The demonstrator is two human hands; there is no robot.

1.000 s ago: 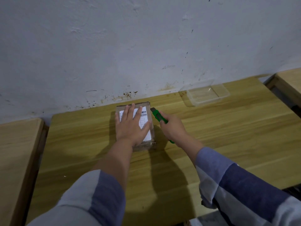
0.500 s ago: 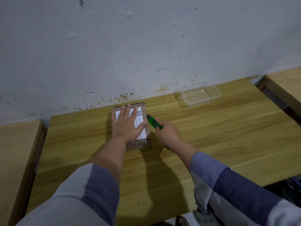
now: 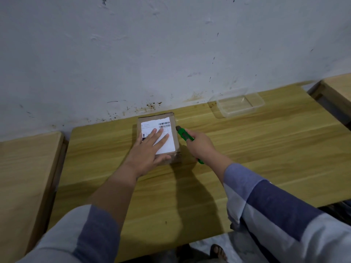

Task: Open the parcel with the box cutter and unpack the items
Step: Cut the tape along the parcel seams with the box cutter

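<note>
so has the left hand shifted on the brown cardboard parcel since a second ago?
Yes. Left hand slid toward the parcel's near edge, uncovering the barcodes on its white label.

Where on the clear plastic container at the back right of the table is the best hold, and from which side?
Pinch the near long rim of the clear plastic container from above, thumb outside: it sits upright, open-topped, with its far side near the wall.

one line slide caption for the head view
Left hand flat on parcel; right hand holds green box cutter beside it.
</note>
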